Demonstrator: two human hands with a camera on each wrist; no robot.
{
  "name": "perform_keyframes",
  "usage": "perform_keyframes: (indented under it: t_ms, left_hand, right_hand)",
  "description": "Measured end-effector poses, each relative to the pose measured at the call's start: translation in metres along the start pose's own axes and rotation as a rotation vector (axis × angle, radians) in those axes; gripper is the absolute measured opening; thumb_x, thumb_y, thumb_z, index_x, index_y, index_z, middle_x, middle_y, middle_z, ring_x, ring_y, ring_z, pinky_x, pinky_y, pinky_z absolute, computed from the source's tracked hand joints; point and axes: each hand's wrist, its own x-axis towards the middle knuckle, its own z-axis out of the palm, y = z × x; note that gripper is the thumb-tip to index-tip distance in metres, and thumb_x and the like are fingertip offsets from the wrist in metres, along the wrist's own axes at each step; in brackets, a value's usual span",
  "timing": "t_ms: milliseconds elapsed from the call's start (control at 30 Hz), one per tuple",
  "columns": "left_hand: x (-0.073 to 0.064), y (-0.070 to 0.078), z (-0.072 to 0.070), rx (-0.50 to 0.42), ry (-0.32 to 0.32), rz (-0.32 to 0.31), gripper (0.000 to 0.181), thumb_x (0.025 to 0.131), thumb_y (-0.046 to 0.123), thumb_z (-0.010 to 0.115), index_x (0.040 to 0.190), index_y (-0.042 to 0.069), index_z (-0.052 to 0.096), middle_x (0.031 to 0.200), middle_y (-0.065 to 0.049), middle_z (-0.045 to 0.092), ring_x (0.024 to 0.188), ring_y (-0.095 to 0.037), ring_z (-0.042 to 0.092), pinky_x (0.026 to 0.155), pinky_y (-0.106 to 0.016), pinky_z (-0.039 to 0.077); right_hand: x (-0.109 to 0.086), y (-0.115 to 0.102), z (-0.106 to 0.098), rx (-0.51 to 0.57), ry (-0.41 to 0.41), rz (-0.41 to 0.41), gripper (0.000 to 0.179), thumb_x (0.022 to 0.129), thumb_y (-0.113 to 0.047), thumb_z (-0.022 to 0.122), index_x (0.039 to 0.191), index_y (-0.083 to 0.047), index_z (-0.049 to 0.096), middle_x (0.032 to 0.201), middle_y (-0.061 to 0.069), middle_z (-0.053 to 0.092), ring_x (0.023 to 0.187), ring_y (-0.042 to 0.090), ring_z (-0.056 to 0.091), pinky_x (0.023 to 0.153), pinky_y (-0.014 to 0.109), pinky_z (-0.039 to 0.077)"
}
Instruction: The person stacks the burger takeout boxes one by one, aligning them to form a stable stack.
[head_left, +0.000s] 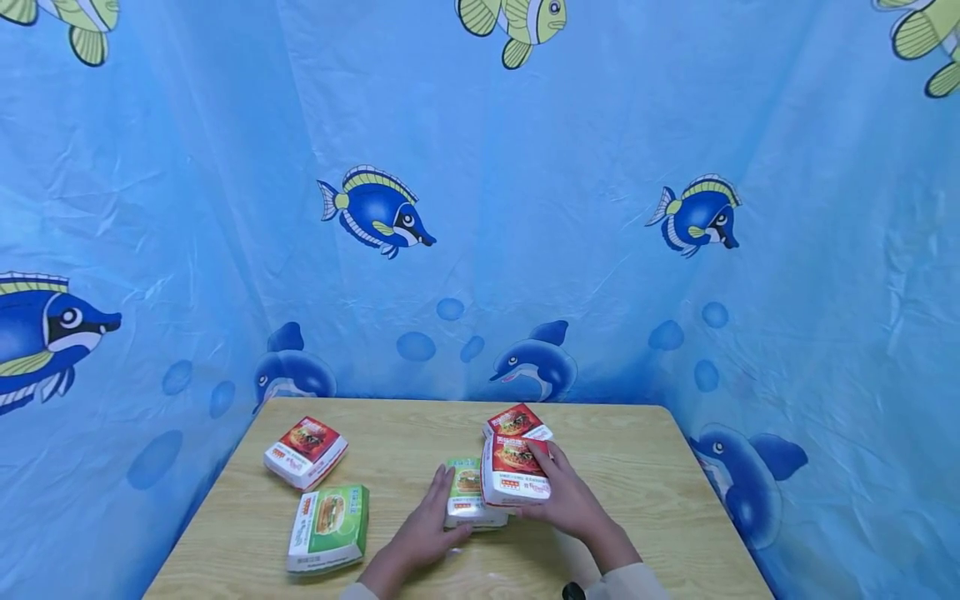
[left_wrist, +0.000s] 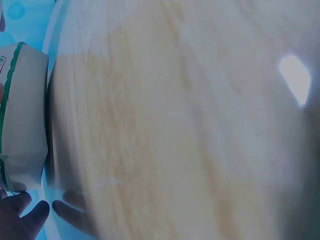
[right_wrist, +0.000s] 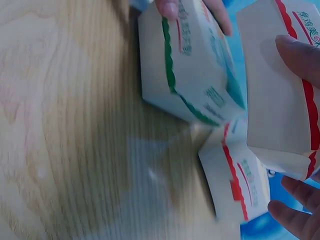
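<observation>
My right hand [head_left: 573, 500] grips a red-and-white burger box [head_left: 516, 471], thumb on its near face and fingers at its right side. In the right wrist view this box [right_wrist: 275, 90] is raised off the wood. My left hand [head_left: 427, 529] holds the left end of a green-and-white burger box [head_left: 468, 496], with a fingertip [right_wrist: 169, 9] on its near face. The raised box overlaps the green one's right part in the head view. Behind it lies another red burger box [head_left: 517, 421], partly hidden.
On the table's left side sit a red burger box [head_left: 306, 452] and, nearer me, a green burger box [head_left: 328, 529]. The wooden table [head_left: 645, 467] backs onto a blue curtain [head_left: 480, 250] printed with fish and dolphins, which also hangs along both sides.
</observation>
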Motion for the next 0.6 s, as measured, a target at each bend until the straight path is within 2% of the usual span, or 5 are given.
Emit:
perform_keyframes:
  t_ms: [133, 300, 600]
  left_hand:
    - [0.001, 0.003, 0.001, -0.020, -0.011, -0.013, 0.104, 0.084, 0.063, 0.062, 0.158, 0.016, 0.006, 0.160, -0.019, 0.006, 0.139, -0.041, 0.028, 0.105, -0.058, 0.034]
    - [0.003, 0.006, 0.000, -0.020, -0.011, -0.015, 0.106, 0.084, 0.064, 0.061, 0.158, 0.017, 0.002, 0.161, -0.018, 0.006, 0.139, -0.040, 0.027, 0.106, -0.057, 0.032]
    - [0.000, 0.006, 0.004, -0.047, 0.021, 0.019, 0.116, 0.081, 0.059, 0.068, 0.157, 0.012, -0.005, 0.159, -0.018, 0.014, 0.140, -0.037, 0.028, 0.108, -0.054, 0.031]
  right_hand:
    - [0.005, -0.007, 0.005, -0.003, -0.043, 0.006, 0.114, 0.056, -0.066, 0.084, 0.152, -0.033, 0.033, 0.158, 0.012, 0.020, 0.131, 0.042, 0.039, 0.091, 0.063, 0.044]
    - [0.009, -0.012, 0.005, -0.013, -0.050, 0.006, 0.113, 0.056, -0.067, 0.083, 0.152, -0.035, 0.032, 0.159, 0.010, 0.019, 0.131, 0.043, 0.038, 0.092, 0.064, 0.043]
    - [0.010, -0.019, 0.019, 0.020, -0.096, -0.031, 0.112, 0.060, -0.063, 0.083, 0.154, -0.031, 0.031, 0.158, 0.014, 0.019, 0.129, 0.047, 0.039, 0.092, 0.065, 0.042]
